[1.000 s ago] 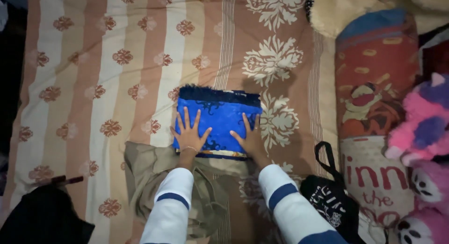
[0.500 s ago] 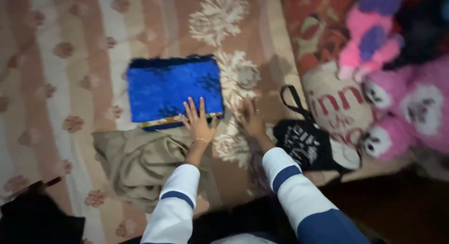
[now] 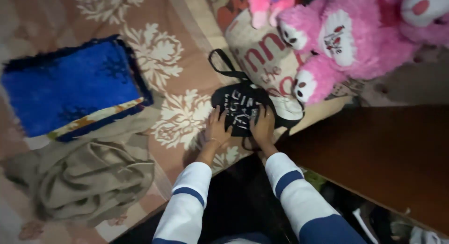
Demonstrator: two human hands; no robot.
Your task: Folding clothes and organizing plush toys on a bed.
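item: black cloth bag (image 3: 241,111) with white print and long strap, lying on the patterned bedspread (image 3: 182,85) at the bed's right edge, just beside a printed cushion (image 3: 262,52).
left hand (image 3: 217,128): moved off the folded blue cloth (image 3: 70,85); now laid flat on the bag's left side, fingers spread, grip open.
right hand (image 3: 262,126): likewise shifted; pressed on the bag's right side, grip open, nothing clasped.
folded blue cloth: left behind, well apart to the left.
crumpled beige garment (image 3: 89,178): untouched below it.
pink plush toys (image 3: 346,38): beyond the bag.
judgement: attention is transferred from the blue cloth to the bag.
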